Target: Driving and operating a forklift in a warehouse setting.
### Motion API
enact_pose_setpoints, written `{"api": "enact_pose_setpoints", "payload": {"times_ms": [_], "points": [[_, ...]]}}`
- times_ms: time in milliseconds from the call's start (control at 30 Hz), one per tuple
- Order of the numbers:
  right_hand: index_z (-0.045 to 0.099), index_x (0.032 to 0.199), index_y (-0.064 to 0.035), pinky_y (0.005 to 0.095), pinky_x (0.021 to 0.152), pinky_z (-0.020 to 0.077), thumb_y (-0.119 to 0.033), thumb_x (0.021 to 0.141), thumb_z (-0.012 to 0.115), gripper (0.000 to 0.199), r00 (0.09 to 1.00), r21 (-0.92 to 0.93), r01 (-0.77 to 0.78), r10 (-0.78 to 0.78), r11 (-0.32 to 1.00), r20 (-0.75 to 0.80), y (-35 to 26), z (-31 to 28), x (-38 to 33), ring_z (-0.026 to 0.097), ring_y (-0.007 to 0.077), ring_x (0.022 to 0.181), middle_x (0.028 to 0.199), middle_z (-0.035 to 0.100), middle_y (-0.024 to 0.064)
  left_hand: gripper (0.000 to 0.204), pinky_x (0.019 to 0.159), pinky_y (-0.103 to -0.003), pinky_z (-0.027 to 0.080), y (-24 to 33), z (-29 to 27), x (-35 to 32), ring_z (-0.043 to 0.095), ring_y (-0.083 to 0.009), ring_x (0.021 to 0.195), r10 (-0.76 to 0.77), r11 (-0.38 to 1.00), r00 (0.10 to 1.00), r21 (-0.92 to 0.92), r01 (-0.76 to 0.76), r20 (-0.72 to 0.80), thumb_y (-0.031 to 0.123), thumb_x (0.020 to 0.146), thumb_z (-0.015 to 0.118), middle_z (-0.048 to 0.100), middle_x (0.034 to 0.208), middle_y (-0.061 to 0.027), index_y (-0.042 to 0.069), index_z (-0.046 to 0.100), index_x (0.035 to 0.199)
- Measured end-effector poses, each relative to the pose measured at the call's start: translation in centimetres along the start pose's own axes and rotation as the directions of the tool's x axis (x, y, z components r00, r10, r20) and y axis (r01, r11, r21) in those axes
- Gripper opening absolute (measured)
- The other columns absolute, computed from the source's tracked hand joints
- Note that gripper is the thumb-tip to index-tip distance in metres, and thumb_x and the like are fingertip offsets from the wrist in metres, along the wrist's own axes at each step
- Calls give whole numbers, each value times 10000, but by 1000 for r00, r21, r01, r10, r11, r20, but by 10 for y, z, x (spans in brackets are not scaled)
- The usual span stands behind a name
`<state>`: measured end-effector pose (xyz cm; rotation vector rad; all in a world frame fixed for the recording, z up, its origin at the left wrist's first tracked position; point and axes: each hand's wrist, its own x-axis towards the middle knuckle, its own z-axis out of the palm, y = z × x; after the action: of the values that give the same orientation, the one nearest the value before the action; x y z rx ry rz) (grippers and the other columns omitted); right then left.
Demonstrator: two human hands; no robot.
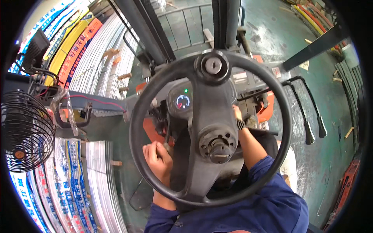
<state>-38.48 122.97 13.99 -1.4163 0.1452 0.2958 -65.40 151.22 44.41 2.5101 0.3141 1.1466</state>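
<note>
**Left hand and right hand under the steering wheel**

Your left hand, fingers curled in, sits just inside the wheel's left rim; whether it pinches anything, I cannot tell. The wheel lies above both hands, its broad spoke running near to far between them. Your left hand is nearer the rim; your right reaches farther forward, partly hidden, its grip unclear. Beyond glows the gauge, then rises the mast.

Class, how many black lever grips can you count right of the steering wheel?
2: the inner grip, closer to the steering wheel, and the outer grip, just to its right. No others appear hidden there.
</note>
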Motion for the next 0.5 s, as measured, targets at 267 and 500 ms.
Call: {"api": "enact_pose_setpoints", "payload": {"times_ms": [267, 500], "points": [[737, 1076, -15, 299, 643, 523, -285, 1011, 560, 329, 999, -78, 51, -51, 996, -1, -48, 17, -34, 673, 142, 713, 890, 738, 44, 221, 741, -432, 442, 8, 2, 11, 627, -314, 769, -56, 998, 997, 8, 56, -43, 132, 988, 563, 660, 794, -120, -33, 694, 922], [711, 1135, 19, 347, 759, 589, -200, 1014, 588, 279, 984, 505, -124, 39, 854, 175, -49, 38, -37, 730, 204, 815, 974, 759, 100, 234, 758, -475, 450, -6, -6, -6, 600, -373, 792, -74, 997, 997, -3, 74, -15, 128, 996, 525, 648, 830, -178, -45, 674, 945]]}}
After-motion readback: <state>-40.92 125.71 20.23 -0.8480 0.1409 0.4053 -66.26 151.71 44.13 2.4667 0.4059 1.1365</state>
